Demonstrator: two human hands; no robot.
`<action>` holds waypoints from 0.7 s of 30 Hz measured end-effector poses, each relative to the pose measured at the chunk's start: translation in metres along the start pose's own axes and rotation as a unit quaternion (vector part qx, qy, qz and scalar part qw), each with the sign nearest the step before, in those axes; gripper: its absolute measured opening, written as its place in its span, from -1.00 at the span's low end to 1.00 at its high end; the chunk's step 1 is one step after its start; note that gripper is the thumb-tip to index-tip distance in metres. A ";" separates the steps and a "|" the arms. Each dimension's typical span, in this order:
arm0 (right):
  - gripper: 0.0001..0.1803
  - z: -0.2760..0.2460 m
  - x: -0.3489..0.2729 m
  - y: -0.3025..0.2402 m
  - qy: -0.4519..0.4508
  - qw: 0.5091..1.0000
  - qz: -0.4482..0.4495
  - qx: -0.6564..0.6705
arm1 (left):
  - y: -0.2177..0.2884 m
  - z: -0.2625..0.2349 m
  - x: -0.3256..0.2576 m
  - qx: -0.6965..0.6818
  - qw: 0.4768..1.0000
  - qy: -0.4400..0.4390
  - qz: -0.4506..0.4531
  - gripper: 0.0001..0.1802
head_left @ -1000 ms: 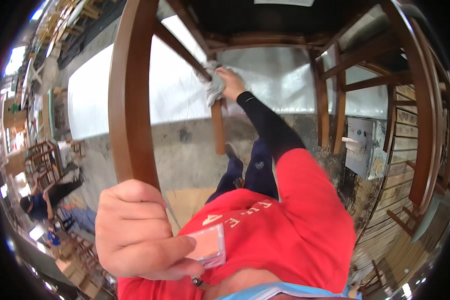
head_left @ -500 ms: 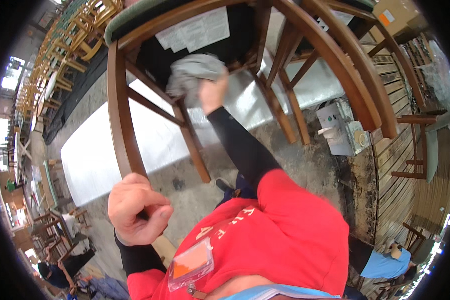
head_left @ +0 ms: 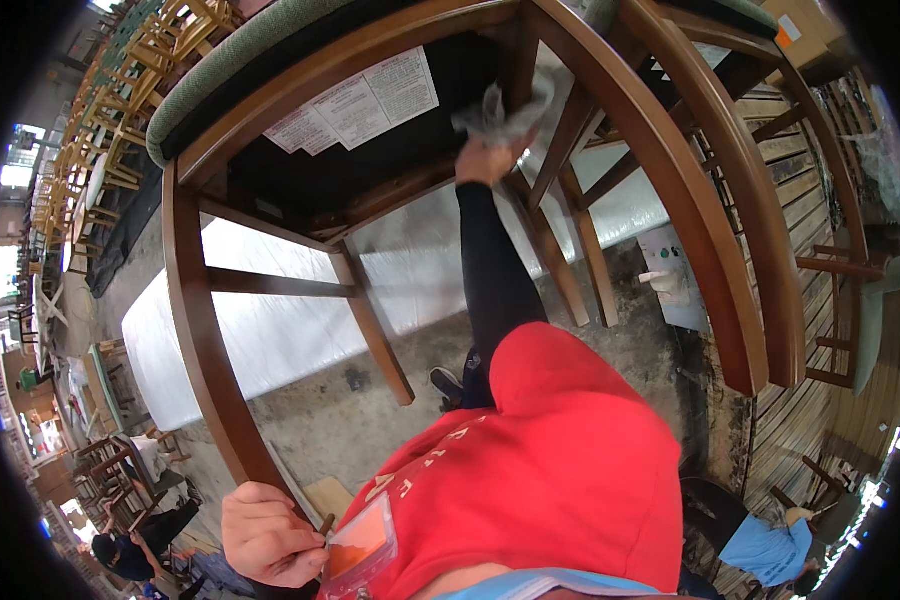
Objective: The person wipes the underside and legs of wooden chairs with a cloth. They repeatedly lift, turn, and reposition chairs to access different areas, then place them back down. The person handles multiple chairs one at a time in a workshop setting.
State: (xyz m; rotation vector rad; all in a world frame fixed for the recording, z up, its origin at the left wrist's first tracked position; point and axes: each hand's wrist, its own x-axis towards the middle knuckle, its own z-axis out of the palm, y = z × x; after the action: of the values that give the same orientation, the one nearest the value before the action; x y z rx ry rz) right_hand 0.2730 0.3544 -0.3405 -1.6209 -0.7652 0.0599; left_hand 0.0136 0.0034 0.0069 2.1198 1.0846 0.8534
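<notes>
A brown wooden chair with a green padded seat is tipped so that its black underside faces me. White printed sheets are fixed to that underside. My left hand is closed around the lower end of the chair's left leg. Further off, my right hand grips a crumpled grey cloth against the frame, by the far right corner of the seat. The cloth is blurred and partly hidden behind the hand.
Close on the right stands another brown chair. White sheeting covers the floor beyond the legs. A grey control box sits by slatted wood. People work at lower left and lower right. Stacked chairs fill the far left.
The right hand and cloth have moved right across the underside to the frame corner. The chair looks nearer, and the left hand on its leg sits lower.
</notes>
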 end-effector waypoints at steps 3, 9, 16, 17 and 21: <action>-0.03 -0.009 0.009 0.053 -0.053 0.988 0.095 0.112 | 0.004 -0.012 0.011 -0.009 1.000 -0.019 0.014 -0.73; -0.30 0.029 0.050 -0.099 0.071 0.967 -0.149 0.195 | -0.001 0.003 -0.002 0.007 0.999 -0.005 -0.033 -0.73; -0.50 -0.003 0.007 0.005 0.054 0.952 0.214 0.212 | 0.003 -0.006 0.015 0.020 0.999 -0.047 -0.013 -0.77; -0.62 -0.013 -0.003 0.025 0.051 0.964 0.203 0.163 | 0.004 -0.008 0.016 0.022 0.998 -0.054 -0.013 -0.79; -0.67 -0.020 -0.001 -0.010 -0.022 0.862 0.408 0.301 | 0.001 -0.001 0.002 0.029 0.999 -0.022 -0.032 -0.77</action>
State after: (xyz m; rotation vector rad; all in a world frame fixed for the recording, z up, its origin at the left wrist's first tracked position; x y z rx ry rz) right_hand 0.2768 0.3368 -0.3277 -1.2224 -0.0116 0.8655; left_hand 0.0140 0.0047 0.0091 2.1281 1.1608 0.7499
